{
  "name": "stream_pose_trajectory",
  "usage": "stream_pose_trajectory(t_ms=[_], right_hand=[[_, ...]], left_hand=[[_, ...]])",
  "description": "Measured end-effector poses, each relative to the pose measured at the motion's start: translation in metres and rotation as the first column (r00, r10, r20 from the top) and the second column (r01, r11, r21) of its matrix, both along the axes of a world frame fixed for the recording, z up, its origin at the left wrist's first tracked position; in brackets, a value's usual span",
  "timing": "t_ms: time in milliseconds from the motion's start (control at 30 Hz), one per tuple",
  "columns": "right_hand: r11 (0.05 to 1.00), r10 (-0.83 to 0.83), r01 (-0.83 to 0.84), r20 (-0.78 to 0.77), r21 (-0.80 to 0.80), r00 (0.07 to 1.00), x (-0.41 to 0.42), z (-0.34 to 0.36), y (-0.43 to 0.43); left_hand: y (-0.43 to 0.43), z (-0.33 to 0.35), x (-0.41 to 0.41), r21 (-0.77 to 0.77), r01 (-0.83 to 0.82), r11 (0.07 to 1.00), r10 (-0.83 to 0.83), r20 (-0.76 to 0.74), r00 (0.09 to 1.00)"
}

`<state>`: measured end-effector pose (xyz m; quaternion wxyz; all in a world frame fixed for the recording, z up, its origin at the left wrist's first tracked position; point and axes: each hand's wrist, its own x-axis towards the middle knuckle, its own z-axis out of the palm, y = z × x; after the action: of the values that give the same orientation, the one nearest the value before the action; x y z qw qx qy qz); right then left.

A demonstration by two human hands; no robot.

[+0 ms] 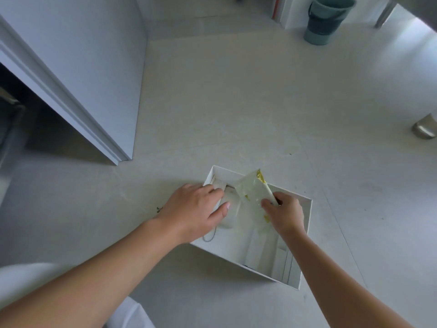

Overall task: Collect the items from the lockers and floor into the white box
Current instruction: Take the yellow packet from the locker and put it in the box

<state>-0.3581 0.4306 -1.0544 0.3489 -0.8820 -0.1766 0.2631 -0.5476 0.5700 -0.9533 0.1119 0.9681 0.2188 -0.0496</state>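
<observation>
The white box (305, 242) stands open on the pale floor, low in the middle of the head view. My left hand (191, 209) reaches over its left wall and grips a white item (230, 200) inside, from which a thin grey cord loop (210, 236) hangs. My right hand (285, 213) is inside the box, pinching a translucent plastic packet with yellow print (253, 188) that sticks up above the far rim. Flat white pieces (260, 247) lie on the box bottom.
A white locker cabinet (78, 74) rises at the left with a dark open compartment (14, 119) beside it. A teal bucket (326, 18) stands at the far right. A metal leg foot (424, 129) sits at the right edge. Small dark specks (159, 209) lie on the floor.
</observation>
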Motion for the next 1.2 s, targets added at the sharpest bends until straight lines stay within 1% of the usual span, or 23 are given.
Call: stream_pose_trajectory(t_ms=[67, 167, 300, 367, 500, 567, 633, 700, 767, 800, 833, 900, 933, 967, 1033, 1133, 1200], right_hand=[[0.996, -0.008, 0.006, -0.027, -0.084, 1.000, -0.002, -0.019, -0.009], [0.980, -0.009, -0.016, -0.124, -0.199, 0.992, -0.007, -0.033, -0.023], [0.984, -0.094, 0.059, -0.206, -0.171, 0.974, -0.014, -0.044, -0.034], [0.989, -0.084, 0.061, -0.180, -0.133, 0.980, -0.015, -0.042, -0.034], [0.997, -0.048, 0.044, -0.078, -0.062, 0.996, -0.002, -0.026, -0.027], [0.995, 0.000, -0.003, -0.025, -0.100, 1.000, 0.006, -0.018, -0.023], [0.979, 0.076, -0.070, 0.021, -0.192, 0.997, 0.008, -0.016, -0.023], [0.958, 0.112, -0.100, 0.030, -0.270, 0.993, 0.004, -0.018, -0.026], [0.954, 0.068, -0.068, -0.011, -0.293, 0.998, -0.001, -0.024, -0.026], [0.959, 0.023, -0.038, -0.056, -0.282, 0.998, -0.003, -0.028, -0.025], [0.968, -0.045, 0.008, -0.141, -0.249, 0.989, -0.005, -0.032, -0.023], [0.978, -0.157, 0.097, -0.349, -0.185, 0.924, -0.010, -0.043, -0.022], [0.976, -0.177, 0.107, -0.402, -0.190, 0.898, -0.013, -0.048, -0.024], [0.971, -0.183, 0.101, -0.403, -0.215, 0.897, -0.018, -0.051, -0.026], [0.962, -0.208, 0.128, -0.346, -0.241, 0.915, -0.024, -0.054, -0.030], [0.955, -0.284, 0.233, -0.330, -0.184, 0.900, -0.028, -0.054, -0.037], [0.967, -0.249, 0.212, -0.343, -0.141, 0.906, -0.030, -0.051, -0.034]], left_hand=[[0.006, -0.002, -0.007, -0.009, -0.022, 1.000, 0.022, -0.007, 1.000], [0.010, -0.001, -0.010, -0.062, -0.070, 0.996, 0.071, 0.019, 0.997], [0.002, -0.004, -0.006, -0.054, -0.018, 0.998, 0.019, 0.025, 0.999], [0.002, -0.006, -0.004, -0.043, -0.005, 0.999, 0.006, 0.028, 1.000], [0.006, -0.006, 0.002, -0.058, -0.007, 0.998, 0.011, 0.077, 0.997], [0.005, -0.005, 0.005, -0.059, 0.000, 0.998, 0.006, 0.100, 0.995], [0.004, -0.005, 0.007, -0.049, 0.016, 0.999, -0.010, 0.112, 0.994], [0.003, -0.006, 0.010, -0.041, 0.026, 0.999, -0.022, 0.109, 0.994], [0.003, -0.005, 0.012, -0.042, 0.025, 0.999, -0.021, 0.107, 0.994], [0.003, -0.005, 0.013, -0.042, 0.024, 0.999, -0.019, 0.110, 0.994], [0.004, -0.005, 0.014, -0.041, 0.026, 0.999, -0.021, 0.114, 0.993], [0.004, -0.006, 0.013, -0.033, 0.034, 0.999, -0.030, 0.114, 0.993], [0.005, -0.007, 0.012, -0.028, 0.038, 0.999, -0.034, 0.108, 0.994], [0.006, -0.008, 0.010, -0.024, 0.038, 0.999, -0.036, 0.098, 0.995], [0.010, -0.010, 0.007, -0.020, 0.035, 0.999, -0.033, 0.065, 0.997], [0.012, -0.012, 0.007, -0.014, 0.032, 0.999, -0.032, 0.033, 0.999], [0.012, -0.011, 0.010, -0.009, 0.034, 0.999, -0.033, 0.042, 0.999]])
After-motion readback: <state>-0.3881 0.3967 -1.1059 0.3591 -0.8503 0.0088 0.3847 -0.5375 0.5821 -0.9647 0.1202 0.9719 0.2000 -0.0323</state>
